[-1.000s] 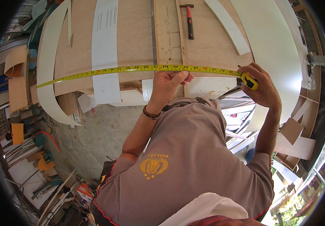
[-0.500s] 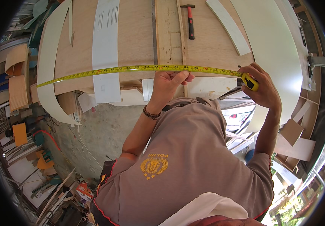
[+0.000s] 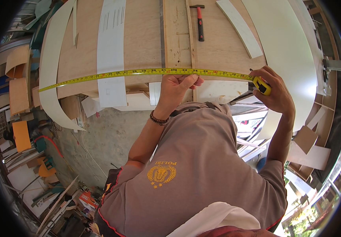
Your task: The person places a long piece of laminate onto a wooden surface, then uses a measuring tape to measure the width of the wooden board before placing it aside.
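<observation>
A yellow tape measure (image 3: 138, 72) is pulled out across the near part of a wooden worktop (image 3: 142, 47). Its blade runs from the pale curved strip (image 3: 51, 59) at the left to the case on the right. My right hand (image 3: 276, 89) is closed round that yellow and black case, by the large pale sheet. Near the middle, my left hand (image 3: 178, 87) pinches the blade's lower edge between thumb and fingers, in front of a raised wooden channel (image 3: 177, 43). A white board (image 3: 111, 51) lies beneath the blade, left of my left hand.
A hammer (image 3: 200, 27) with a red and black handle lies beyond the blade. Right of it are a narrow white strip (image 3: 239, 28) and a large pale sheet (image 3: 285, 51). Wood offcuts (image 3: 20, 134) and tools crowd the left side; a concrete floor (image 3: 95, 138) shows below.
</observation>
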Demonstrator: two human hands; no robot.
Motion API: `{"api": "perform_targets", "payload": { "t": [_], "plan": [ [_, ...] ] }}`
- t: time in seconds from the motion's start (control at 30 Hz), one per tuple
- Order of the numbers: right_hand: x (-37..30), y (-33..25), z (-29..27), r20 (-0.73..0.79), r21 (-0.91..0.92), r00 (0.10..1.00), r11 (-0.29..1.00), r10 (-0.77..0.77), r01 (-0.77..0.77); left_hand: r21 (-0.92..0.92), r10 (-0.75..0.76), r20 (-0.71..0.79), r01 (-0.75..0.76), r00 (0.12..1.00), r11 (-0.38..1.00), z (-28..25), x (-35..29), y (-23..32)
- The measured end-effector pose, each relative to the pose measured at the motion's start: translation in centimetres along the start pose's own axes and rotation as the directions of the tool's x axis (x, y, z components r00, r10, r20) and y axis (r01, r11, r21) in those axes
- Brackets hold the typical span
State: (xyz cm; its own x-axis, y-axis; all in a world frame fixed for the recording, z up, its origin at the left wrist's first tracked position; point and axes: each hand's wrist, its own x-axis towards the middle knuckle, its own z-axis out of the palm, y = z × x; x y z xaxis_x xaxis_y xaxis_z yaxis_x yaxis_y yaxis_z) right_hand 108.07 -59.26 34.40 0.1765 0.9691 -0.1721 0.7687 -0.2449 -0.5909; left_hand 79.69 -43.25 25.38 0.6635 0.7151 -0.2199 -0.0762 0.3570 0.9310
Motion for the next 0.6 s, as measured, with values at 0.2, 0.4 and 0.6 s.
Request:
{"api": "perform_targets", "payload": {
  "t": [0.2,0.4,0.6],
  "plan": [
    [0.0,0.0,0.1,-0.01,-0.007,1.0,1.0,-0.028,0.028,-0.002,-0.001,-0.016,0.0,1.0,1.0,0.1,-0.4,0.2],
    [0.0,-0.3,0.0,0.007,0.008,0.999,0.999,-0.035,0.035,-0.006,0.012,-0.018,-0.012,1.0,1.0,0.0,-0.9,0.1],
    [-0.3,-0.5,0.1,0.007,0.01,0.999,0.999,-0.039,0.039,-0.003,0.01,-0.027,-0.01,1.0,1.0,0.0,-1.4,0.2]
  ]
}}
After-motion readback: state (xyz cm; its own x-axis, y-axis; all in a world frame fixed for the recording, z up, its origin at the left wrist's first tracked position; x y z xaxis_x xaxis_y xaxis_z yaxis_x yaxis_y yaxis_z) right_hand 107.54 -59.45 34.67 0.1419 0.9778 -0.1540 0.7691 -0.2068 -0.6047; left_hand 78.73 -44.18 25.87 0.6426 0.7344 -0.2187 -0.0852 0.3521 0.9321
